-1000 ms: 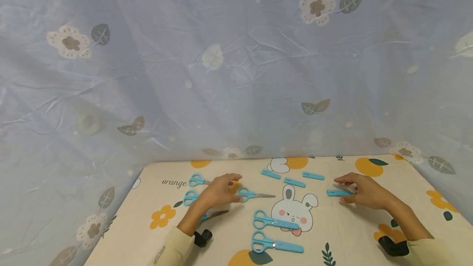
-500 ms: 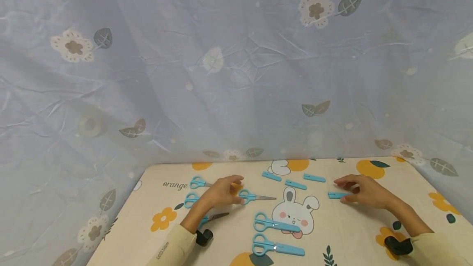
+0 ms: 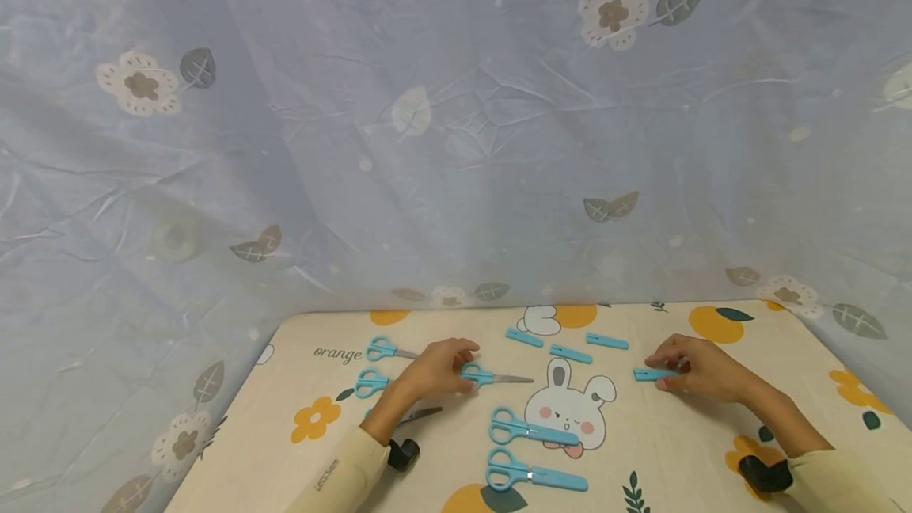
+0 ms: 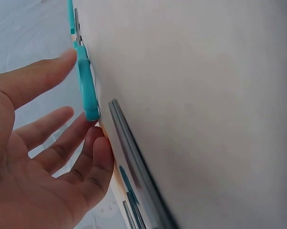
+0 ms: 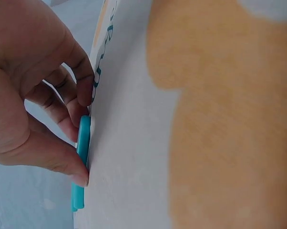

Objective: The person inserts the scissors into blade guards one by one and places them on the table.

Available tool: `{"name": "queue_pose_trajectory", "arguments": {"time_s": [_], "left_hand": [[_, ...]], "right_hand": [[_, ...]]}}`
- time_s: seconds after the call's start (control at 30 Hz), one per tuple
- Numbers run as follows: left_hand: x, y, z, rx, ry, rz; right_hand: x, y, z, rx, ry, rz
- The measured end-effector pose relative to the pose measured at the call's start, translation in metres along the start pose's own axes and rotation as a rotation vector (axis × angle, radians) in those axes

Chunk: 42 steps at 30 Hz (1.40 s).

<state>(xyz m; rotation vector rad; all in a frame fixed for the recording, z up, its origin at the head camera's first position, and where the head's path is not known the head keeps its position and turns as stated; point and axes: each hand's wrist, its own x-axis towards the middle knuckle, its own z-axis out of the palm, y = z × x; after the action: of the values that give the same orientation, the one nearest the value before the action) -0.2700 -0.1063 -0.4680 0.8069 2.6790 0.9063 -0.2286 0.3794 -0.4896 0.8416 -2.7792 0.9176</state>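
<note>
Left of the printed rabbit, my left hand [image 3: 440,365] has its thumb and fingers at opposite sides of the blue handle of a pair of scissors [image 3: 502,378]. These scissors lie flat, their bare metal blades pointing right. In the left wrist view, the thumb touches the scissors' handle [image 4: 87,90] and a fingertip meets its lower end. Over on the right, my right hand [image 3: 701,369] pinches a blue scissors cap [image 3: 647,374] lying on the cloth. Its thumb covers part of the cap [image 5: 84,129] in the right wrist view, with fingers partly hidden behind.
Several loose blue caps [image 3: 570,353] lie toward the back. Two capped scissors [image 3: 534,427] sit nearer the front. More uncapped scissors [image 3: 370,383] lie left, partly behind the left arm. A patterned curtain [image 3: 456,141] hangs behind the table [image 3: 249,442].
My left hand has shifted slightly right, onto the handle of the uncapped scissors. The right hand stays at the cap, almost unmoved. The other scissors and caps keep their places.
</note>
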Motion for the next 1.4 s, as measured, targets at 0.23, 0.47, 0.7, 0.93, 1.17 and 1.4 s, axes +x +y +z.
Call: {"name": "queue_pose_trajectory", "arguments": {"time_s": [0.23,0.47,0.7,0.93,1.17,1.4], "left_hand": [[0.004,0.006,-0.002,0.067,0.008,0.006],[0.005,0.007,0.001,0.103,-0.021,0.001],[0.001,0.009,0.001,0.129,-0.028,-0.013],[-0.002,0.008,0.004,0.095,-0.019,-0.030],[-0.004,0.009,0.005,0.067,0.001,-0.015],[-0.006,0.009,0.004,0.037,0.012,-0.010]], "right_hand": [[0.003,-0.004,0.000,-0.028,0.016,0.000],[0.005,-0.014,-0.001,-0.077,-0.018,0.099],[0.007,-0.023,0.000,-0.112,-0.023,0.167],[0.010,-0.032,0.002,-0.089,-0.050,0.224],[0.009,-0.039,0.007,-0.068,-0.049,0.277],[0.010,-0.043,0.007,-0.028,-0.036,0.300]]}}
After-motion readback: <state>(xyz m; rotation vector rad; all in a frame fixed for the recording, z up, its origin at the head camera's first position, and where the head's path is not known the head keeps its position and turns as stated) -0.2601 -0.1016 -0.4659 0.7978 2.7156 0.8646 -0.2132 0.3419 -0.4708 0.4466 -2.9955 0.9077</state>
